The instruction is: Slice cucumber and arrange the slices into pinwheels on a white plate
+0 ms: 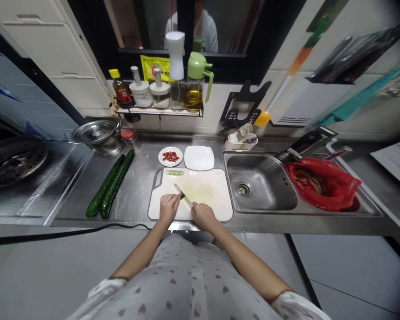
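A white cutting board [213,206] with a grey handle lies on the steel counter. My right hand [203,216] grips a kitchen knife [184,195], its blade slanting up and left across the board. Closed at the knife's left side, my left hand [169,208] holds a small dark green cucumber piece [182,195], mostly hidden by the fingers. Thin cucumber slices [174,173] lie in a row at the board's top left. Behind the board stand a plate of chopped red chili [170,156] and a white square plate [199,158].
Two whole cucumbers [115,186] lie to the left, near a lidded steel pot [98,137] and a red-capped jar [130,138]. On the right are the sink [263,182] and a red plastic bag [326,186]. A seasoning rack [160,110] hangs above the counter.
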Demonstrator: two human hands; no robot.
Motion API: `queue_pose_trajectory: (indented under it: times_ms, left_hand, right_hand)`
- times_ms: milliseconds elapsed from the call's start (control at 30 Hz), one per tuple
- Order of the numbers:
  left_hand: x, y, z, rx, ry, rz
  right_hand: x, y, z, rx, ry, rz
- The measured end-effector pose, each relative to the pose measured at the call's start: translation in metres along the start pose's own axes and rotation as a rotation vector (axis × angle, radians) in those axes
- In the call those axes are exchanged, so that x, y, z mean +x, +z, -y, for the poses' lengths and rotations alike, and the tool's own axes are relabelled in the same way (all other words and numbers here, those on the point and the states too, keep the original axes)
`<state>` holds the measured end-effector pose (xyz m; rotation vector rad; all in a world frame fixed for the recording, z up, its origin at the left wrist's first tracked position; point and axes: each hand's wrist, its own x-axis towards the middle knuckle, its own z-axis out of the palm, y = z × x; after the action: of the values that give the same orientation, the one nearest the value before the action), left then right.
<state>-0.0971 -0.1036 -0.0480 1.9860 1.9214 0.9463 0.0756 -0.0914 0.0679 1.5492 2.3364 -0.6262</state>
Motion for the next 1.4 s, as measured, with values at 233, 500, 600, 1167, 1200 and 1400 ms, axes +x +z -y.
queue_pose_trajectory:
  times_ms: [233,500,600,1167,1200,1400]
  left_hand:
    - [0.000,-0.001,-0.001,0.006,0.004,0.009]
    - [0.000,0.001,0.000,-0.011,0.027,-0.043]
    - [0.000,0.001,0.000,-0.013,0.038,-0.051]
    - [0.000,0.001,-0.001,0.016,0.030,-0.057]
    - [0.000,0.001,-0.002,0.015,0.028,-0.057]
    - [0.000,0.000,-0.002,0.011,0.014,-0.060]
  right_hand:
    - [-0.010,0.004,-0.004,-0.005,0.021,0.058]
    - [-0.006,-0.001,-0.001,0.022,0.018,0.072]
    - [-0.002,0.000,0.000,0.016,0.009,0.061]
    - [0.020,0.000,0.011,0.031,0.003,0.021]
    - [0.018,0.001,0.010,0.032,0.006,0.028]
    - [-0.001,0.009,0.001,0.020,0.029,0.048]
